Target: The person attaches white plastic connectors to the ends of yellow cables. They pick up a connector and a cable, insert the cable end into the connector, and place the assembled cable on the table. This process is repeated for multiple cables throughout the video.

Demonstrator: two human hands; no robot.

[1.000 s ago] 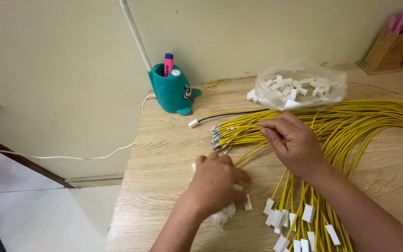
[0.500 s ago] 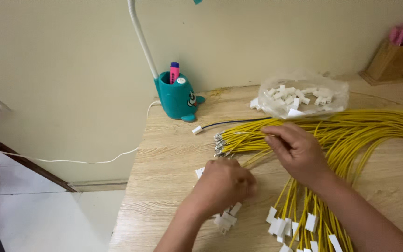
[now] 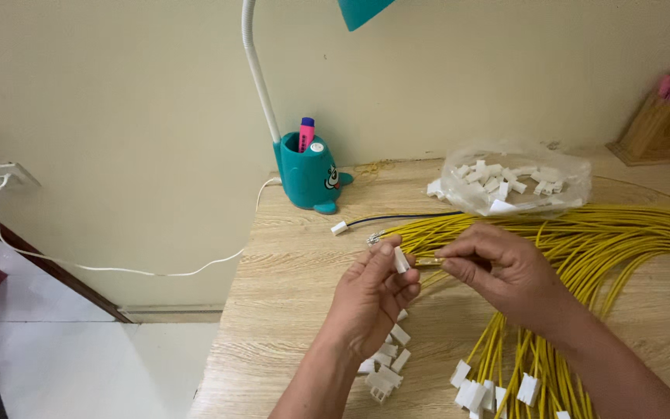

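My left hand (image 3: 370, 299) is raised over the wooden desk (image 3: 296, 271) and pinches a small white plastic connector (image 3: 401, 260) between thumb and fingers. My right hand (image 3: 505, 271) holds the metal-tipped end of a yellow wire (image 3: 428, 262) right beside that connector. The wire belongs to a big bundle of yellow wires (image 3: 606, 233) lying across the desk. Below my left hand lies a small pile of loose white connectors (image 3: 385, 365).
A clear plastic bag of white connectors (image 3: 517, 182) sits at the back. A teal desk lamp base with pens (image 3: 308, 174) stands by the wall, beside a black wire with a white plug (image 3: 340, 227). A wooden pen holder (image 3: 661, 128) is far right. The desk's left edge is close.
Both hands lifted off the desk and came together. My left hand picked up a white connector from the pile; my right hand pulled one yellow wire end toward it.
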